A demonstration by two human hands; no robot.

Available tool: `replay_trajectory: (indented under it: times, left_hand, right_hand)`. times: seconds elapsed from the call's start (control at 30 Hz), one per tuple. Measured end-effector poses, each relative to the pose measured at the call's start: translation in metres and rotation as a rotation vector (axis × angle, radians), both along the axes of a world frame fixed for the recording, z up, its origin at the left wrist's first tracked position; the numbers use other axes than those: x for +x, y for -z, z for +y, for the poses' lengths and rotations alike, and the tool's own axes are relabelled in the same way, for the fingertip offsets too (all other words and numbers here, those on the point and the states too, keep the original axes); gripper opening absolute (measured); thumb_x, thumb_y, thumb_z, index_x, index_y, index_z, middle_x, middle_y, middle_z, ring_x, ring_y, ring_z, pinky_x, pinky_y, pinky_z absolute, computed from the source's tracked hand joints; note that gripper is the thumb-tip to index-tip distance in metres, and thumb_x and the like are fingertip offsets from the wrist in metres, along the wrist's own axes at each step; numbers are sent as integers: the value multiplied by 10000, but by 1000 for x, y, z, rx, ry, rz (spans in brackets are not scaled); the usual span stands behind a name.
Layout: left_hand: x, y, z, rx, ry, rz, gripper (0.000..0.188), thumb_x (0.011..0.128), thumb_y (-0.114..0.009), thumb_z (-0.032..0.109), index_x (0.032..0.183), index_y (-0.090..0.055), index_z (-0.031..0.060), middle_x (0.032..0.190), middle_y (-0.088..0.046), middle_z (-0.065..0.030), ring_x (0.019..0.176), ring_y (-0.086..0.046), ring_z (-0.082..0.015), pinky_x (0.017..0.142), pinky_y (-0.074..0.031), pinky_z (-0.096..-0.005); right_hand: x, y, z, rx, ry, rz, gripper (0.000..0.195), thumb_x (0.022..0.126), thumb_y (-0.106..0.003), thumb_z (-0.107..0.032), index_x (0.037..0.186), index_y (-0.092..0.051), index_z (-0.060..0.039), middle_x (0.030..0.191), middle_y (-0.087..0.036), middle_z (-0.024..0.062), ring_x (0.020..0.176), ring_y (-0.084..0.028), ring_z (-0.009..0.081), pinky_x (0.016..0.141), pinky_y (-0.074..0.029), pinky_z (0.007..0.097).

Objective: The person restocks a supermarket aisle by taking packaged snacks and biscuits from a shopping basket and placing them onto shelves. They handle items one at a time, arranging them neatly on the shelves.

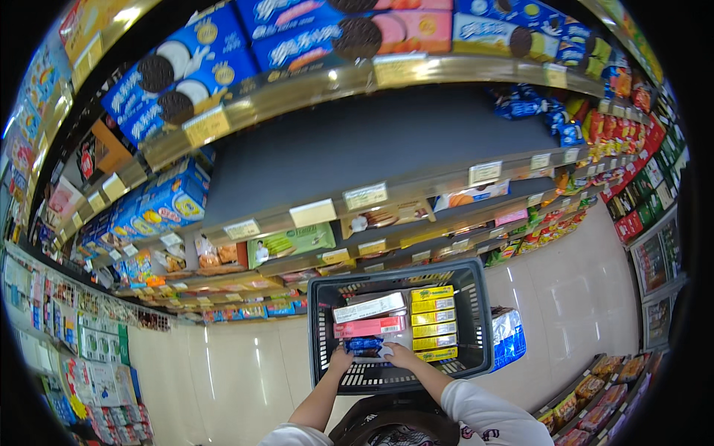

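Observation:
A dark grey plastic shopping basket [482, 334] stands before me, and both my hands reach down into it. My left hand [340, 359] is at the left end of a blue and dark snack package [365, 347]. At its right end, my right hand [399, 355] touches the same package. Behind it in the basket lie a pink box [365, 327] and a white box [371, 308]. Several yellow boxes [434, 330] form a column along the basket's right side. The undersides of my fingers are hidden.
Shelves with a grey board [346, 156] rise ahead, holding blue cookie boxes [184, 83] and a green snack pack [293, 243]. A blue and silver package [506, 340] is right of the basket. Racks of packaged food [585, 390] stand at lower right, and stacked goods [103, 384] at lower left.

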State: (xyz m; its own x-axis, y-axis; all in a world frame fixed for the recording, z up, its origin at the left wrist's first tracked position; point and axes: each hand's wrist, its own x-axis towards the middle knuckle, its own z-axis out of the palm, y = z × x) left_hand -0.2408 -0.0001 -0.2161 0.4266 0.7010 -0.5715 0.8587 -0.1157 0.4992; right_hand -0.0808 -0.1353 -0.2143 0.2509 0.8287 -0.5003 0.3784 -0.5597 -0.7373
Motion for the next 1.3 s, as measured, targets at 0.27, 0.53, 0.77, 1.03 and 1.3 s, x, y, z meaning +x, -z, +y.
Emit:
replay_trajectory:
  times: [0.27,0.53,0.77,1.03,1.3]
  left_hand:
    - [101,-153,-3,100,369,-550,272,791,-469,136,1044,-532,57,899,-579,-189,844,-566,-311,729,-452,-355]
    - [367,-401,2,636,502,-1130,308,789,-434,42,1093,-428,-4,1046,-487,-190,955,-489,-336,802,-408,-355]
    - [510,-400,33,329,260,-695,559,744,-503,188,1187,-313,-95,1112,-438,-304,1035,-459,-361,874,-362,-341]
    - [519,-368,42,480,227,-964,404,744,-528,144,1114,-461,-3,1063,-510,-209,999,-483,-330,864,-370,-334]
    - [378,-400,-8,388,253,-1214,319,812,-501,116,1116,-469,27,1038,-471,-115,930,-481,-185,786,-395,-242]
  right_hand:
    - [140,-127,-33,694,694,-138,194,819,-439,-53,989,-525,-15,960,-546,131,921,-522,222,796,-402,276]
    - [379,-360,24,1295,871,-627,288,826,-411,-30,1110,-427,13,1090,-473,161,1043,-460,253,885,-352,308]
    - [447,-368,94,957,807,-747,452,760,-502,-92,1171,-360,30,1110,-444,267,1049,-431,371,893,-335,365]
    - [450,-363,98,1091,798,-732,421,718,-547,-67,1111,-419,12,904,-485,180,849,-484,316,755,-399,372]
    - [321,-388,26,1456,645,-137,382,750,-589,-35,1102,-440,-36,1039,-440,88,909,-467,151,753,-405,231]
